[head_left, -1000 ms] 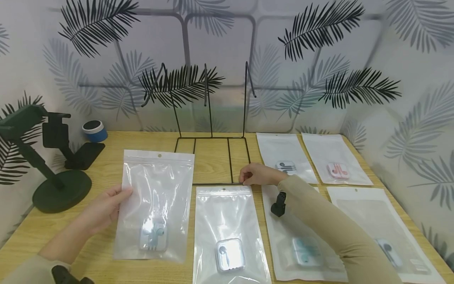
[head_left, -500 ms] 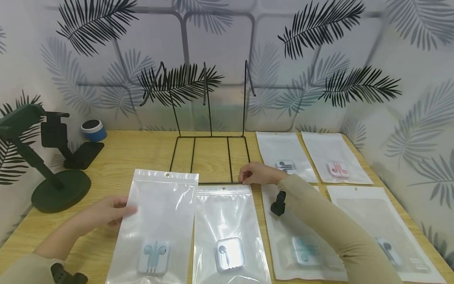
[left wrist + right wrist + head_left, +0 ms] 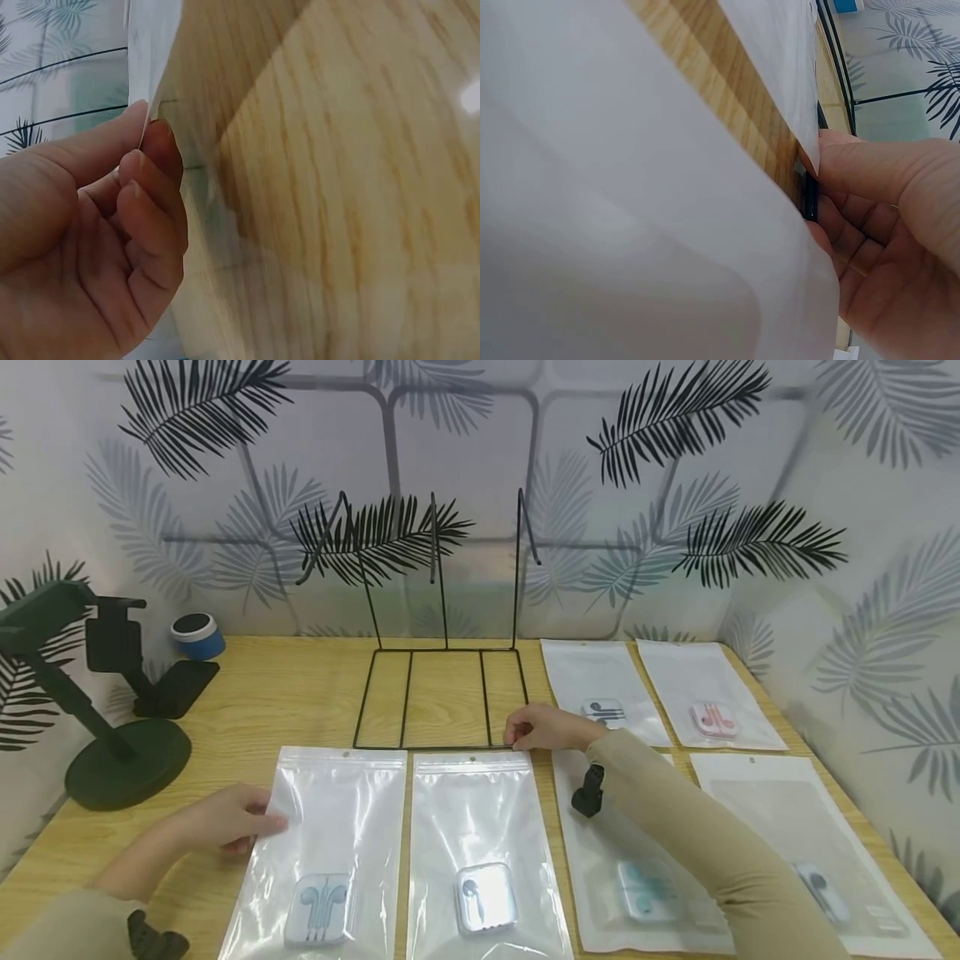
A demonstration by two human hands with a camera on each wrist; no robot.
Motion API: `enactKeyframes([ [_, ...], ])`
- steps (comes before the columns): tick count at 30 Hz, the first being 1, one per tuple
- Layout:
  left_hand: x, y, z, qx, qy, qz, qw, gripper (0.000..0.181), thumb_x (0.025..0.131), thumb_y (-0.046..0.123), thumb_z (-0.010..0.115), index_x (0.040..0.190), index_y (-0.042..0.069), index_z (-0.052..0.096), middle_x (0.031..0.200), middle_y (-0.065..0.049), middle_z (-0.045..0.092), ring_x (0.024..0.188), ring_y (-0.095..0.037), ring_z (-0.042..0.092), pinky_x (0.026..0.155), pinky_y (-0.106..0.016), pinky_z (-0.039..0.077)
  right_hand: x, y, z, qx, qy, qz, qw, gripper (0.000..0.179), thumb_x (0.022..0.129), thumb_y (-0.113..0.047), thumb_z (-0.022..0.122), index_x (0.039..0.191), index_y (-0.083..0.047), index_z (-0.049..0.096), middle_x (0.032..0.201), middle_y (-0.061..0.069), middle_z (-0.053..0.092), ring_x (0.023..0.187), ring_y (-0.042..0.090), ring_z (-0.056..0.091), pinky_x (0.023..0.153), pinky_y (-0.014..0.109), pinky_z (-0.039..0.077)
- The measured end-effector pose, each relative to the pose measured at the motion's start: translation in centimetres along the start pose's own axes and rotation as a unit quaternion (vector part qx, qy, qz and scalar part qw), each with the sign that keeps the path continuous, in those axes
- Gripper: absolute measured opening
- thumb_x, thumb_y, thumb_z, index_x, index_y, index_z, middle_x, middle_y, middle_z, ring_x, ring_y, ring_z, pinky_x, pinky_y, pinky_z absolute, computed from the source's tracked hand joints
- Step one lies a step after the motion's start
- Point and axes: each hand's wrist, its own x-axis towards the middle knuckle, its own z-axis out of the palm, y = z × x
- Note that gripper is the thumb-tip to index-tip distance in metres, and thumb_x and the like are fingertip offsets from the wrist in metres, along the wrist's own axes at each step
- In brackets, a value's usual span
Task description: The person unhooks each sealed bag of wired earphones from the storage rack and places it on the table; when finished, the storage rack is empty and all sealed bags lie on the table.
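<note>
On the left, a clear-fronted zip bag (image 3: 337, 827) lies low over the table, with a boxed pair of pale blue earphones (image 3: 321, 908) inside. My left hand (image 3: 232, 818) pinches its left edge; the left wrist view shows the thin bag edge (image 3: 154, 52) between thumb and fingers. To its right lies a second zip bag (image 3: 465, 818) with boxed earphones (image 3: 487, 897). My right hand (image 3: 551, 728) holds the front right corner of a black wire rack (image 3: 406, 702). In the right wrist view, a black wire (image 3: 811, 196) runs between thumb and curled fingers.
Several more bagged earphones lie at right, including a bag under my right forearm (image 3: 600, 860), a pink pair (image 3: 714, 719) and a large bag (image 3: 795, 802). A dark green stand (image 3: 127, 764), a phone holder (image 3: 176, 689) and a blue jar (image 3: 198, 639) stand at left.
My left hand has brought its bag down and toward me, level with the bag beside it, uncovering the rack's front left corner. The right hand has stayed at the rack.
</note>
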Motion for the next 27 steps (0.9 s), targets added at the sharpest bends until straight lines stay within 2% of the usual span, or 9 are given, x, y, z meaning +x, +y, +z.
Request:
enactKeyframes([
  [4,0.11,-0.03,0.26,0.015,0.000,-0.006,0.9999,0.022,0.089,0.025,0.061,0.079,0.006,0.054,0.054,0.001,0.046,0.047,-0.012,0.041,0.043,-0.021,0.035,-0.05,-0.06,0.05,0.000,-0.001,-0.005,1.0000,0.008,0.086,0.001,0.062,0.085,-0.007,0.063,0.078,0.001,0.056,0.071,0.014,0.046,0.063,0.024,0.040],
  [7,0.20,-0.03,0.40,0.021,-0.004,-0.014,0.9997,0.022,0.089,0.025,0.061,0.080,0.006,0.055,0.054,0.001,0.046,0.045,-0.011,0.040,0.043,-0.022,0.035,-0.11,-0.04,0.07,0.001,-0.002,-0.005,1.0000,0.008,0.086,0.001,0.062,0.085,-0.007,0.063,0.078,0.001,0.056,0.071,0.013,0.046,0.063,0.024,0.040],
  [10,0.28,0.05,0.58,0.037,0.002,-0.041,0.9985,0.023,0.088,0.028,0.063,0.081,0.006,0.056,0.054,0.000,0.047,0.045,-0.012,0.041,0.044,-0.023,0.036,-0.19,0.01,0.06,0.004,-0.005,-0.008,1.0000,0.008,0.086,0.001,0.061,0.085,-0.007,0.063,0.079,0.001,0.057,0.070,0.014,0.046,0.062,0.024,0.041],
  [14,0.21,0.17,0.69,0.050,0.017,-0.065,0.9965,0.029,0.085,0.030,0.065,0.074,0.007,0.052,0.054,-0.001,0.047,0.046,-0.012,0.041,0.045,-0.025,0.036,-0.29,-0.08,-0.02,0.010,-0.009,-0.017,0.9998,0.007,0.086,0.001,0.061,0.085,-0.006,0.062,0.080,0.003,0.058,0.070,0.014,0.046,0.062,0.024,0.041],
  [21,-0.08,0.34,0.71,0.043,0.022,-0.050,0.9976,0.033,0.084,0.028,0.067,0.068,0.008,0.046,0.053,0.000,0.046,0.045,-0.011,0.039,0.044,-0.024,0.034,-0.48,-0.20,-0.07,0.014,-0.010,-0.026,0.9995,0.005,0.086,0.001,0.062,0.086,-0.004,0.062,0.080,0.004,0.058,0.070,0.014,0.046,0.063,0.025,0.041],
  [27,-0.21,0.52,0.49,0.057,0.019,-0.071,0.9956,0.033,0.084,0.030,0.067,0.068,0.008,0.047,0.055,0.000,0.046,0.046,-0.012,0.040,0.046,-0.025,0.036,-0.20,0.04,-0.02,0.005,-0.008,-0.015,0.9998,0.007,0.086,0.001,0.062,0.085,-0.006,0.062,0.079,0.001,0.057,0.071,0.013,0.047,0.063,0.024,0.042],
])
